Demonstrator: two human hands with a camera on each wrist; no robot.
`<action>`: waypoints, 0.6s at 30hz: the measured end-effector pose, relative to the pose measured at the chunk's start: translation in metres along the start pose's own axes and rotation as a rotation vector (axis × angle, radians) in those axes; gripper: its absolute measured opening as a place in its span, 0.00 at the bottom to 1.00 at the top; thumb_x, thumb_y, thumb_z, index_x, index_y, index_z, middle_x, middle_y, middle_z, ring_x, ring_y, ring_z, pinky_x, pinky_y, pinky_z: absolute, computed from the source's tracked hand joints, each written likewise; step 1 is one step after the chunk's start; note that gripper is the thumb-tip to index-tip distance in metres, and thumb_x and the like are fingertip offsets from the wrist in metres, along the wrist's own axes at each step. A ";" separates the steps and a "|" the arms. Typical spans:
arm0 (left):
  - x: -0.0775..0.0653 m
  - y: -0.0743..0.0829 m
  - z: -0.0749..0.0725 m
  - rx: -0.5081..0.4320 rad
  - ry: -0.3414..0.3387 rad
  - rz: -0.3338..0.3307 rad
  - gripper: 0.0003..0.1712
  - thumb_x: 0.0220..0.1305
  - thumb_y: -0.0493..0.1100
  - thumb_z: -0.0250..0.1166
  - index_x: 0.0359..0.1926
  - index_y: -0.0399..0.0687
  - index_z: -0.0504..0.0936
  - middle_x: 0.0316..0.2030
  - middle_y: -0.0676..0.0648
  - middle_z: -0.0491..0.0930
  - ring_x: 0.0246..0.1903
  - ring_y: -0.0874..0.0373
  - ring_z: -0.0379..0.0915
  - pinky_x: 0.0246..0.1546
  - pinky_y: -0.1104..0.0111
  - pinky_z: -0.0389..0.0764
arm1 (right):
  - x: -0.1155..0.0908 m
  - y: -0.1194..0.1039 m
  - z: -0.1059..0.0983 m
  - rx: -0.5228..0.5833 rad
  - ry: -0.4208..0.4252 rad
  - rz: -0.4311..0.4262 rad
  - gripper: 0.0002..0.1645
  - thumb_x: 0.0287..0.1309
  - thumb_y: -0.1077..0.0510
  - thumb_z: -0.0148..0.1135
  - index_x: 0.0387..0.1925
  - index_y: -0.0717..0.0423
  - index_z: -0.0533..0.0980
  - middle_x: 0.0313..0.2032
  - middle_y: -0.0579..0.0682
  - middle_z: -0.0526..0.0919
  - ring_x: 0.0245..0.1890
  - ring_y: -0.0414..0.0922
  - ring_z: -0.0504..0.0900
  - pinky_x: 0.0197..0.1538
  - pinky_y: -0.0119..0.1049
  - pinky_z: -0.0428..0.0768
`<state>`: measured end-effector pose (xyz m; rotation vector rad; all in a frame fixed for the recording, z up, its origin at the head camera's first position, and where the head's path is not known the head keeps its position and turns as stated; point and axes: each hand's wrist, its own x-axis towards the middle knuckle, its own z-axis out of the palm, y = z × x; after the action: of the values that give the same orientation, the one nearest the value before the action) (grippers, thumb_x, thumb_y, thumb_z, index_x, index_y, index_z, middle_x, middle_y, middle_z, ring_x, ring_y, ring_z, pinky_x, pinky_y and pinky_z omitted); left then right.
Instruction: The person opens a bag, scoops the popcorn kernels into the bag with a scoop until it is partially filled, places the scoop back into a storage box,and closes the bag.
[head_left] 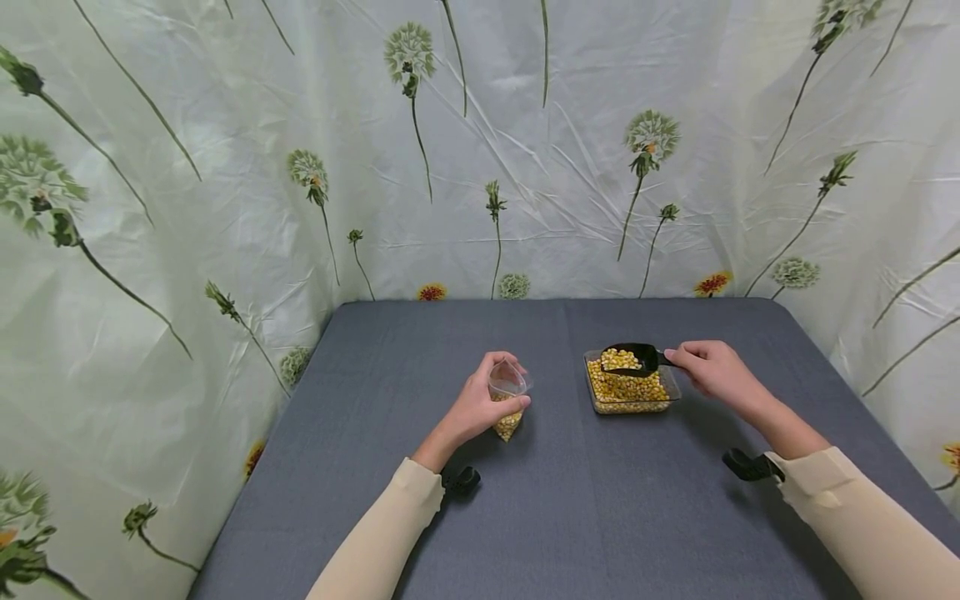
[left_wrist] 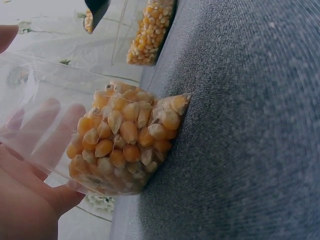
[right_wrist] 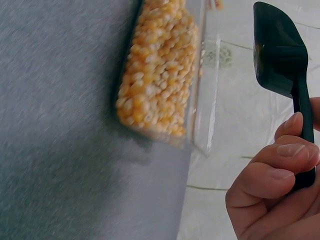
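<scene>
A clear plastic bag (head_left: 508, 382) stands on the table, its lower part filled with yellow corn kernels (left_wrist: 120, 135) and its mouth spread at the top. My left hand (head_left: 474, 410) holds the bag from the side, thumb on the near face and fingers behind. Over on the right, my right hand (head_left: 714, 371) grips the handle of a black scoop (head_left: 648, 357). Kernels lie in the scoop's bowl, which is held above a clear rectangular container (head_left: 632, 408). More corn kernels (right_wrist: 155, 75) fill much of that container.
A grey cloth-covered table (head_left: 555, 517) lies under everything. Behind it and at the sides hangs a pale curtain (head_left: 570, 225) with printed flowers. Black wrist-camera mounts (head_left: 750, 465) stick out below both forearms.
</scene>
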<state>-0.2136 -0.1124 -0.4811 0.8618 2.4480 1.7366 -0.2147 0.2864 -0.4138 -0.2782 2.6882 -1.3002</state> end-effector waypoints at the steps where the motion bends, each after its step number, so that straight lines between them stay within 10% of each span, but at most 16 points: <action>1: 0.000 -0.001 0.000 -0.004 -0.001 0.004 0.33 0.65 0.43 0.71 0.65 0.46 0.65 0.57 0.41 0.77 0.53 0.54 0.75 0.53 0.52 0.75 | 0.001 -0.002 0.001 0.005 0.001 0.000 0.33 0.74 0.37 0.51 0.21 0.58 0.64 0.12 0.45 0.59 0.11 0.44 0.58 0.21 0.44 0.65; 18: 0.000 -0.002 -0.003 -0.036 -0.020 -0.008 0.32 0.64 0.43 0.72 0.64 0.56 0.65 0.57 0.42 0.77 0.54 0.55 0.75 0.49 0.52 0.78 | 0.010 -0.027 0.022 0.130 -0.033 -0.050 0.31 0.75 0.45 0.54 0.22 0.63 0.64 0.12 0.44 0.59 0.12 0.44 0.59 0.21 0.46 0.67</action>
<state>-0.2151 -0.1152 -0.4819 0.8598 2.3966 1.7555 -0.2169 0.2510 -0.4059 -0.3505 2.5717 -1.4634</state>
